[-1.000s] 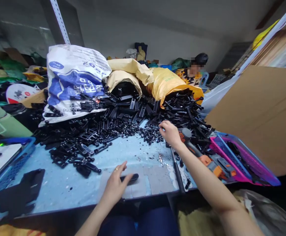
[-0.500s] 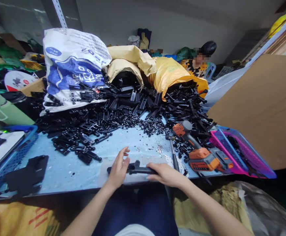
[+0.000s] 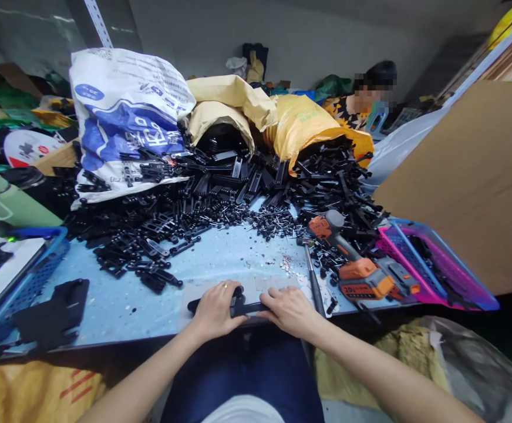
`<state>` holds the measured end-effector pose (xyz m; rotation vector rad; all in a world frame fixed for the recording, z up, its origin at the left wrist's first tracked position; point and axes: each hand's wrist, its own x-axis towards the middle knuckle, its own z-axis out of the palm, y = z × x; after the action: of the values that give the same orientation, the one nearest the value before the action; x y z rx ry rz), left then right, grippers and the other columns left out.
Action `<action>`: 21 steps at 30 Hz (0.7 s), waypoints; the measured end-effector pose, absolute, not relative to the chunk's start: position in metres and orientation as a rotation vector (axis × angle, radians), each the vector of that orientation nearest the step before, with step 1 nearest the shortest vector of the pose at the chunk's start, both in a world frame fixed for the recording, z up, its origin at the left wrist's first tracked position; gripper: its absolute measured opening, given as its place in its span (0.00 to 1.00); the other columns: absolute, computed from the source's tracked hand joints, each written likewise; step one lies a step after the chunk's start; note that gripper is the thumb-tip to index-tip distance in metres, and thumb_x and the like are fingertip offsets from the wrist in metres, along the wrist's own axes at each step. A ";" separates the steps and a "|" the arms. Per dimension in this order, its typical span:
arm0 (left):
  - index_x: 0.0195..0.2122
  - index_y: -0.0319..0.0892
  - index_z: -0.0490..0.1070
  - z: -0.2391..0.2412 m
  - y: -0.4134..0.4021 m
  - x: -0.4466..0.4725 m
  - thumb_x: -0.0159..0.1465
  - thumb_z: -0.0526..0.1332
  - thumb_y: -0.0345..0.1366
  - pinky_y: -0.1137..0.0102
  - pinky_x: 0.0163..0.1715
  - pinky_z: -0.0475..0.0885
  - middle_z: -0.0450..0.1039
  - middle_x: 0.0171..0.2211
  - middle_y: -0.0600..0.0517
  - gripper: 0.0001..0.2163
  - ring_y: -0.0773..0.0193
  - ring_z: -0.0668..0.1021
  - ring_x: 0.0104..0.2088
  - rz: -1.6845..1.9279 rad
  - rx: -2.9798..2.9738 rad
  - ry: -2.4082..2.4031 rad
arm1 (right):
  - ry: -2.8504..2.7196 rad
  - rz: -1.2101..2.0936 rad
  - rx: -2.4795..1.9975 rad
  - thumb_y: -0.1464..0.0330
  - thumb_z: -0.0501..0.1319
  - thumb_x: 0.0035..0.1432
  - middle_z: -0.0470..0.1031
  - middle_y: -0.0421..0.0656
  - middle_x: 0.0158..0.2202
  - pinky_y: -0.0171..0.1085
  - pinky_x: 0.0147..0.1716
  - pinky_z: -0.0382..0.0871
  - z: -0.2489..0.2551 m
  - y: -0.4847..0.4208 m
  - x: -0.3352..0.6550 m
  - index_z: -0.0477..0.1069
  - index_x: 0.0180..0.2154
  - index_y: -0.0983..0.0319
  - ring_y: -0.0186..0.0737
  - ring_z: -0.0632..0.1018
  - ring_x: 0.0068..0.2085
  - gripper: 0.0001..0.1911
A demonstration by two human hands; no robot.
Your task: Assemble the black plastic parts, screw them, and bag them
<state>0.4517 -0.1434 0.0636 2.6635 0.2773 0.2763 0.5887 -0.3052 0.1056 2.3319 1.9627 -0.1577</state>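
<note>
A long black plastic part [image 3: 252, 308] lies across the front of the blue tabletop, between my two hands. My left hand [image 3: 219, 306] is closed over its left section, fingers on top and thumb along the near side. The part's rounded left end sticks out past the hand. My right hand [image 3: 288, 308] grips the right end, which the fingers hide. A hammer [image 3: 312, 276] with a dark handle lies just right of my right hand. Beyond it rests an orange and grey cordless power tool [image 3: 357, 267].
Black plastic pieces [image 3: 150, 232] and small screws [image 3: 278, 222] are heaped at the back, spilling from a white-blue sack [image 3: 124, 111] and a yellow sack [image 3: 313, 126]. Baskets stand left [image 3: 47, 270] and right [image 3: 441, 264]. Flat black plates [image 3: 53, 314] lie front left. A person [image 3: 361, 97] sits behind.
My left hand has gone from raised, partly spread fingers to a closed grip over the black part. My right hand has shifted slightly left, its fingers more curled on the part's end.
</note>
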 end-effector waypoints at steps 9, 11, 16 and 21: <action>0.44 0.42 0.60 0.063 -0.136 0.447 0.51 0.62 0.42 0.65 0.38 0.68 0.69 0.39 0.49 0.20 0.57 0.72 0.40 0.424 2.614 0.215 | 1.999 -0.025 2.269 0.59 0.45 0.63 0.69 0.44 0.33 0.36 0.31 0.55 0.128 -0.297 0.582 0.63 0.39 0.61 0.38 0.71 0.32 0.15; 0.43 0.42 0.61 0.062 -0.137 0.446 0.52 0.61 0.42 0.66 0.37 0.68 0.70 0.38 0.48 0.19 0.58 0.73 0.39 0.437 2.603 0.191 | 2.020 -0.057 2.231 0.59 0.45 0.62 0.69 0.44 0.33 0.35 0.32 0.55 0.131 -0.295 0.585 0.63 0.39 0.61 0.38 0.71 0.32 0.15; 0.41 0.42 0.62 0.061 -0.138 0.445 0.54 0.58 0.46 0.66 0.35 0.67 0.70 0.36 0.48 0.17 0.59 0.73 0.37 0.431 2.609 0.191 | 2.057 -0.127 2.191 0.58 0.48 0.61 0.69 0.46 0.34 0.35 0.31 0.55 0.135 -0.290 0.592 0.63 0.39 0.61 0.38 0.72 0.33 0.14; 0.38 0.42 0.62 0.064 -0.137 0.448 0.54 0.59 0.48 0.67 0.33 0.66 0.70 0.33 0.50 0.17 0.59 0.73 0.35 0.390 2.635 0.233 | 2.086 -0.152 2.171 0.58 0.49 0.60 0.70 0.45 0.33 0.35 0.30 0.55 0.136 -0.288 0.597 0.64 0.38 0.61 0.38 0.72 0.31 0.14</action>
<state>0.4480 -0.1373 0.0640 2.6353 0.2328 0.3899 0.5969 -0.2878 0.1356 2.1705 2.0857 -0.1522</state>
